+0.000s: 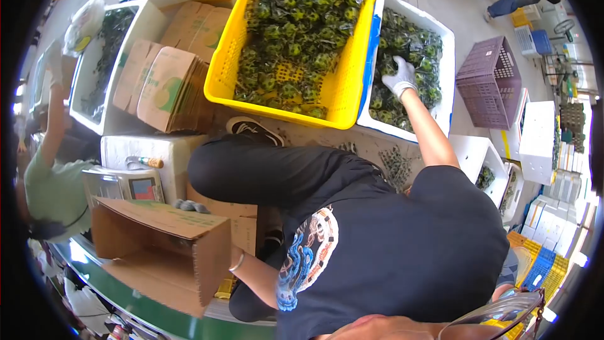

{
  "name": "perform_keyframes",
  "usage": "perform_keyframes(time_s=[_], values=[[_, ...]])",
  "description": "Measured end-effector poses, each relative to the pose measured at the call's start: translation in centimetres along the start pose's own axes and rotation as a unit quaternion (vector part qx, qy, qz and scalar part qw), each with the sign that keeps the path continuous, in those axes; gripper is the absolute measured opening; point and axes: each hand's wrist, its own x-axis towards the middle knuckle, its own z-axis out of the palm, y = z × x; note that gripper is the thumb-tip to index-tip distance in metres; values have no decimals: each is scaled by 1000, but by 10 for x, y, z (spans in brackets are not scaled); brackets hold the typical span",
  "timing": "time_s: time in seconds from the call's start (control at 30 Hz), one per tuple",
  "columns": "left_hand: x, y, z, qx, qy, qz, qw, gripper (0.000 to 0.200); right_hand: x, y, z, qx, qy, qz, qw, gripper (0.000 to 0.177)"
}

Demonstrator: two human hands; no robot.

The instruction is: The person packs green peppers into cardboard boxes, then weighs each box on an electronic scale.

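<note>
My right hand [401, 78], in a light grey glove, is over a white foam box [445, 56] full of small clear packets [415, 41] with green, round-looking contents. Its thumb and fingers are apart, and no packet shows between them. Off to the left, my left hand [192, 206] has grey-gloved fingertips over the edge of an open cardboard box [214, 271], gripping it; the palm is hidden behind the cardboard. The box is tilted, its open side showing a bare interior. Beside the foam box stands a yellow plastic crate [220, 69] holding many similar packets.
Folded cardboard cartons [167, 85] are stacked left of the crate. A scale [141, 187] and a wood-handled tool [146, 162] are near a white foam box [113, 148]. A purple crate [487, 82] stands right. Another person [56, 182] is at far left.
</note>
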Motion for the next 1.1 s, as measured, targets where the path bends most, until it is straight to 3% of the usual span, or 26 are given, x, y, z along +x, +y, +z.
perform_keyframes(time_s=[0.03, 0.07, 0.17, 0.27, 0.37, 0.4, 0.47, 0.5, 0.53, 0.57, 0.6, 0.63, 0.67, 0.7, 0.73, 0.77, 0.8, 0.87, 0.93, 1.0, 1.03, 1.07, 1.1], values=[[15, -5, -1, -21, -29, 7, 999, 33, 12, 42, 22, -16, -69, 63, 995, 88], [30, -7, -4, 61, -54, 7, 997, 35, 16, 59, 30, -1, -163, 86, 983, 104], [90, -28, -20, 177, -13, 6, 984, 41, 20, 77, 72, 15, -211, 14, 977, 126], [148, -71, -42, 208, 37, -17, 977, 47, 27, 14, 43, -131, -342, 55, 929, 135], [186, -117, -56, 211, 67, -43, 974, 53, 22, 19, 60, -179, -367, 1, 913, 136], [192, -132, -59, 209, 75, -53, 974, 55, 12, 23, 72, -216, -344, 4, 914, 129], [196, -154, -64, 201, 85, -63, 974, 59, -4, 23, 79, -100, -294, 86, 947, 125], [194, -165, -63, 197, 85, -65, 975, 61, -10, 11, 77, -109, -235, 108, 960, 108], [188, -174, -58, 185, 80, -60, 978, 63, -8, 32, 95, -27, -175, -23, 984, 86], [177, -181, -50, 167, 70, -52, 982, 65, -5, 32, 97, -101, -49, -132, 985, 60], [164, -187, -39, 146, 57, -47, 987, 68, 13, 58, 127, 76, -74, -171, 980, 56], [149, -191, -27, 129, 42, -41, 990, 70, 20, 53, 124, 177, -105, -125, 971, 57], [131, -188, -16, 134, 40, -30, 990, 72, 26, 58, 124, -129, -59, -255, 956, 58], [109, -161, 2, 137, 52, -14, 989, 74, 11, 36, 109, -31, -77, -149, 985, 57], [95, -153, 9, 303, 166, 52, 937, 73, -3, 15, 93, 73, -71, -42, 994, 57], [80, -144, 4, 249, 169, 60, 952, 72, -1, -5, 74, 79, -107, 47, 990, 57], [69, -137, -9, 195, 171, 63, 964, 71, 12, 15, 88, 67, -110, 38, 991, 68], [60, -116, -13, 170, 128, 100, 972, 73, 24, 11, 70, 22, -187, 35, 982, 70], [33, -74, 16, 138, 60, 91, 984, 64, 11, 20, 74, -44, -242, -79, 966, 81], [4, -50, 37, 117, 6, 93, 989, 61, -10, -2, 55, -165, -251, -75, 951, 98], [-11, -42, 35, 122, 5, 109, 986, 62, -13, -25, 46, -297, -311, -57, 901, 107], [-29, -33, 31, 128, 10, 130, 983, 62, 0, 27, 106, -148, -158, -67, 974, 100], [-43, -27, 23, 133, 20, 149, 980, 63, 3, 36, 120, -139, -127, -78, 979, 99]])
